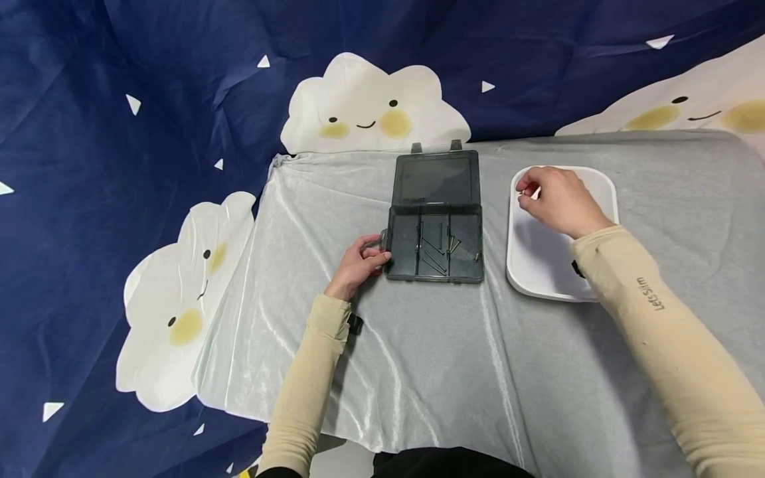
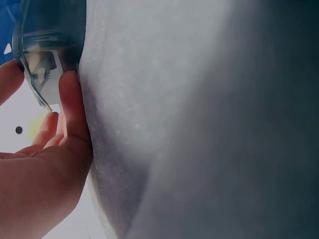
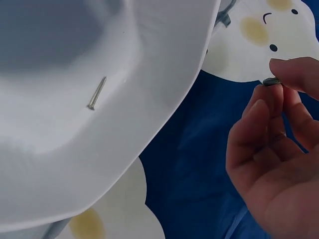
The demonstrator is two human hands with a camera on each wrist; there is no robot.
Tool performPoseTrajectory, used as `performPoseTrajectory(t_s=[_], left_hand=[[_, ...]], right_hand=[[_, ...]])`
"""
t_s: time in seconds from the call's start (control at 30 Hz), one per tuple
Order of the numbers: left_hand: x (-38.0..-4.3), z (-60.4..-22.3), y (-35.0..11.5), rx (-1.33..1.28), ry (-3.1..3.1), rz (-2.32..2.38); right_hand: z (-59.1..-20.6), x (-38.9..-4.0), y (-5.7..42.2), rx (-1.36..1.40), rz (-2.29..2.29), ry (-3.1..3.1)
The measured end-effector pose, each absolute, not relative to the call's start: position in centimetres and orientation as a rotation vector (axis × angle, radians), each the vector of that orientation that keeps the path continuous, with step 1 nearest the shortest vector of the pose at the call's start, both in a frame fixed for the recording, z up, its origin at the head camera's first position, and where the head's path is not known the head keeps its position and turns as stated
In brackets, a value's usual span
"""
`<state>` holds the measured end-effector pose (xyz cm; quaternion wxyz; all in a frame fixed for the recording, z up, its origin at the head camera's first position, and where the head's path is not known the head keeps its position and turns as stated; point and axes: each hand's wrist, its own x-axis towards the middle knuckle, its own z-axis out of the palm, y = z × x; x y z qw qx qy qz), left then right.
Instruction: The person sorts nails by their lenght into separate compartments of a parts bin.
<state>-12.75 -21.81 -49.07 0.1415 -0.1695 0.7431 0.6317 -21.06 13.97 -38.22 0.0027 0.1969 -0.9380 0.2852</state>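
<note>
My left hand [image 1: 357, 267] grips the left side of a dark translucent plastic storage box [image 1: 402, 262], its thumb on the edge. The box's lid [image 1: 436, 178] lies folded back, away from me. Several long screws [image 1: 434, 263] lie in the middle compartment, and shorter brassy screws [image 1: 455, 245] are in and around the right one. Over the far left part of a white tray [image 1: 538, 290], my right hand [image 1: 558, 198] pinches a small screw [image 3: 270, 81] between thumb and fingertips; mostly its metal head shows. Another screw [image 3: 97, 93] lies inside the tray in the right wrist view.
Grey velvety cloth [image 1: 418, 358] covers the table under the box and tray. A blue curtain [image 1: 197, 40] with clouds and white triangles hangs behind and to the left. A strip of cloth separates the box from the tray on its right.
</note>
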Motion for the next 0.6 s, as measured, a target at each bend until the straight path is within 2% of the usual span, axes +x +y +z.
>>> performPoseTrajectory(t_s=[0.6], left_hand=[[-12.9,-49.4,-21.9,-0.474,2.124,1.857]], right_hand=[[-39.6,-21.2,11.1,0.766,0.988,-2.930]])
